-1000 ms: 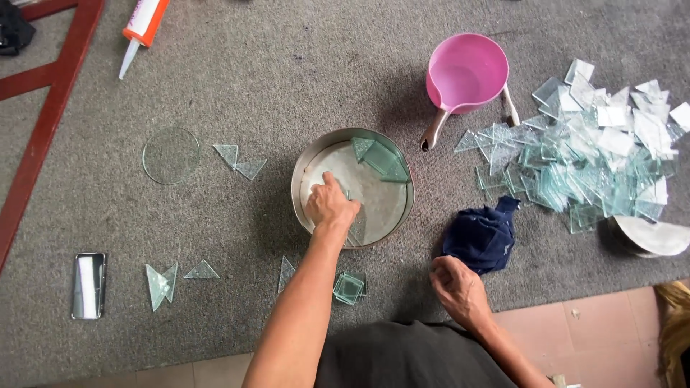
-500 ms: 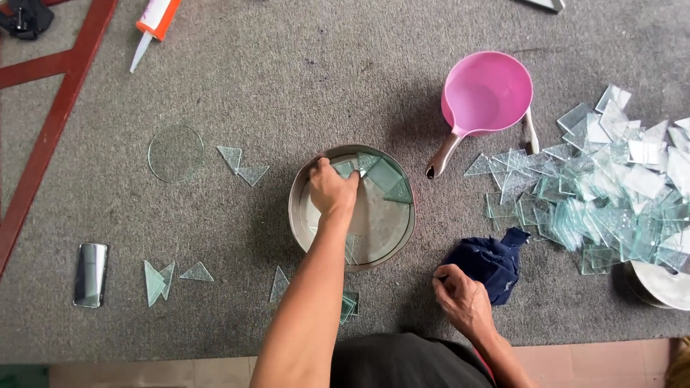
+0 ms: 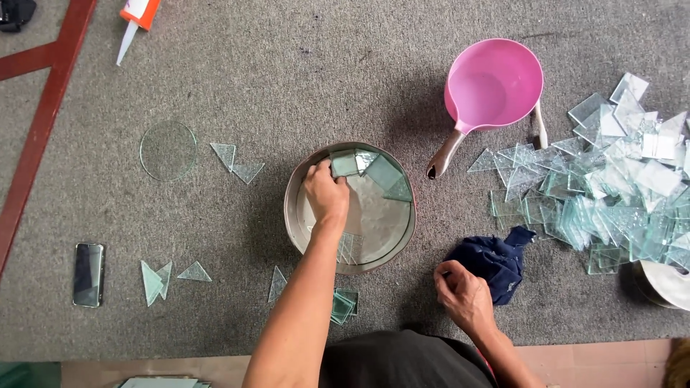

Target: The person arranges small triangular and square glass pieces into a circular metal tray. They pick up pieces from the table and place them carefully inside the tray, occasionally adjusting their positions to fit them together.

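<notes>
Reaching into round pan (image 3: 295,215), left hand (image 3: 327,192) gripping glass square (image 3: 344,164); right hand (image 3: 463,296) clutching blue cloth (image 3: 492,260).

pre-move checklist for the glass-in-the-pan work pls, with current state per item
1. Left hand has a grip on a square glass piece inside the round metal pan: ok, fingers are at its edge.
2. Pan sits flat on the grey carpet: ok.
3. Right hand is ready at the dark blue cloth: ok, it touches the cloth's near edge.
4. Loose glass is away from the forearm path: not ok, square pieces and a glass triangle lie right beside the arm.
5. Pink scoop holds water: cannot tell.
6. Glass pile is stable: cannot tell.
</notes>
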